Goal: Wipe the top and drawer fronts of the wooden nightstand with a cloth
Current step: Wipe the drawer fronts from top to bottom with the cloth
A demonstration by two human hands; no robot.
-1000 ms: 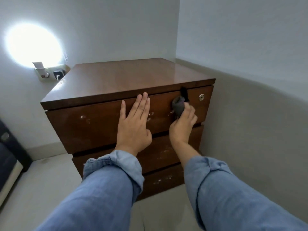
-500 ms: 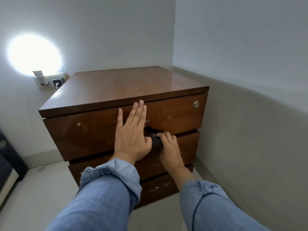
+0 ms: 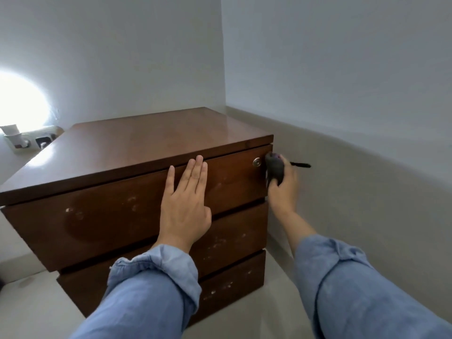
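The wooden nightstand (image 3: 137, 145) stands in a corner, with three drawer fronts below a glossy brown top. My left hand (image 3: 186, 204) lies flat with straight fingers against the top drawer front (image 3: 97, 216), near its middle. My right hand (image 3: 285, 189) grips a bunched dark grey cloth (image 3: 275, 168) at the right end of that drawer, just right of the round metal lock (image 3: 256, 162). A thin dark strip of the cloth sticks out to the right of the hand.
A grey wall (image 3: 354, 179) runs close along the nightstand's right side. A wall socket with plugs (image 3: 27, 140) sits behind the left rear corner under a bright light spot. Pale floor (image 3: 36, 309) lies in front and to the left.
My right hand has carried the cloth from the lower middle of the top drawer front up and right to its right end. The left hand stays flat on the drawer.
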